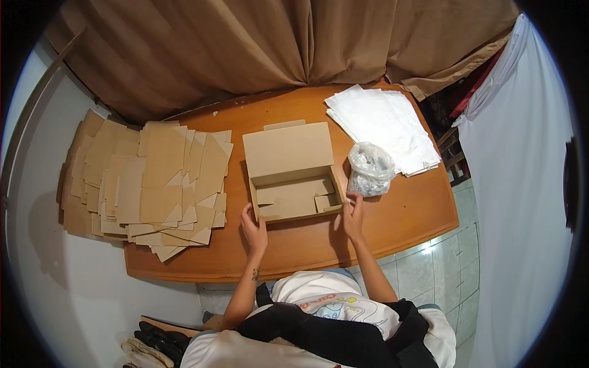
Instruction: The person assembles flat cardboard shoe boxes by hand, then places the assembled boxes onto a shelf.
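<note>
A brown cardboard box stands on the wooden table in front of me. Its lid is raised and leans back, with a narrow tuck flap along the far edge. Inside, folded side flaps show on the box floor. My left hand grips the near left corner, its thumb by the front wall. At the near right corner, my right hand has its fingers on the side wall. Close beyond the right hand sits a clear plastic bag with small items that I cannot make out.
Many flat cardboard blanks lie in an uneven pile on the table's left side. A stack of white sheets is at the far right. Brown curtain hangs behind the wooden table; a white cloth hangs at right.
</note>
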### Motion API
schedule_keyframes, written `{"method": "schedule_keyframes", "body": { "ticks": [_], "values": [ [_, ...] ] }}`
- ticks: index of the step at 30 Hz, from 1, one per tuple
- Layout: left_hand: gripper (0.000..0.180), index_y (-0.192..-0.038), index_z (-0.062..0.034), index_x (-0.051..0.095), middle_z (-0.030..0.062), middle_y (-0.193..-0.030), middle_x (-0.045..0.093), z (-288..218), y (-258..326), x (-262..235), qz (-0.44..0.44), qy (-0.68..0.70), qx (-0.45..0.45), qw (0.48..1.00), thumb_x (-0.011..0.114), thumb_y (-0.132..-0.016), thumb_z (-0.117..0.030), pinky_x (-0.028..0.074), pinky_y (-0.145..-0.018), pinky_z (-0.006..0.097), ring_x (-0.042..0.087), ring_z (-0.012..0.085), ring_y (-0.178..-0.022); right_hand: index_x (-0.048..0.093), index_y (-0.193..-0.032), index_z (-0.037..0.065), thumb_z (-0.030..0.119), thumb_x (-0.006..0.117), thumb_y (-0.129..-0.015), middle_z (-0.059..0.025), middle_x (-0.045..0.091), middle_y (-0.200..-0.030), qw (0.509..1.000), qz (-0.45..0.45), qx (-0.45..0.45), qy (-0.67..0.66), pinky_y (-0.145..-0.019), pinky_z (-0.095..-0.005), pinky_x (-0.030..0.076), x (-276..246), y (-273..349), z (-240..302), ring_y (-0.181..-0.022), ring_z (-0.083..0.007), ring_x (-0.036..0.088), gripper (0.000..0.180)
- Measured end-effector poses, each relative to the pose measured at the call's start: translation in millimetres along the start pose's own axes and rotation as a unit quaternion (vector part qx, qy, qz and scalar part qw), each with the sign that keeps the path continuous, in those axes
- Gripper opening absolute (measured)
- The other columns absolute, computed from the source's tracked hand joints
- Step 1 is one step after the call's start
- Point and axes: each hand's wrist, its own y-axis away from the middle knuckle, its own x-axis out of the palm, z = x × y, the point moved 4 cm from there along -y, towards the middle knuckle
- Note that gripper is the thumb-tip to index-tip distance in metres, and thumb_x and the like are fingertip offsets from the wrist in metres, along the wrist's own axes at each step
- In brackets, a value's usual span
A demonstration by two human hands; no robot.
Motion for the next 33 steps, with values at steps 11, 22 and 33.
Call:
{"method": "schedule_keyframes", "body": {
  "ticks": [11, 22, 33],
  "values": [
    [0.083, -0.147, -0.0050, 0.009, 0.0216, -0.145, 0.027, -6.8, -56.3, 24.1, 0.133, -0.296, 0.028, 0.946, 0.048, -0.077, 0.015, 0.039, -0.100, 0.045, 0.036, 0.0427, -0.127, 0.058, -0.116, 0.008, 0.004, 0.053, -0.081, -0.0223, 0.043, -0.133, 0.896, 0.258, -0.231, 0.279, -0.101, -0.0448, 0.037, 90.9, -37.8, 17.8, -0.125, -0.0387, 0.040, 0.036],
    [0.084, -0.147, -0.0063, 0.012, 0.0175, -0.151, 0.018, 5.5, -49.7, 21.8, 0.164, -0.395, 0.152, 0.891, 0.045, -0.075, 0.019, 0.030, -0.108, 0.047, 0.017, 0.0414, -0.138, 0.042, -0.137, 0.019, 0.011, 0.051, -0.085, -0.0237, 0.023, -0.147, 0.738, 0.530, 0.030, 0.417, -0.106, -0.0466, 0.034, 95.2, -27.0, -39.9, -0.129, -0.0472, 0.032, 0.054],
    [0.077, -0.144, -0.0021, 0.021, 0.0193, -0.152, 0.012, -8.7, -49.5, 31.9, 0.132, -0.460, 0.139, 0.867, 0.047, -0.074, 0.018, 0.024, -0.111, 0.047, 0.013, 0.0412, -0.139, 0.056, -0.118, 0.009, 0.011, 0.064, -0.076, -0.0187, 0.047, -0.129, 0.862, 0.284, -0.211, 0.363, -0.101, -0.0459, 0.038, 47.2, -33.4, 33.6, -0.121, -0.0321, 0.045, 0.043]
  ]
}}
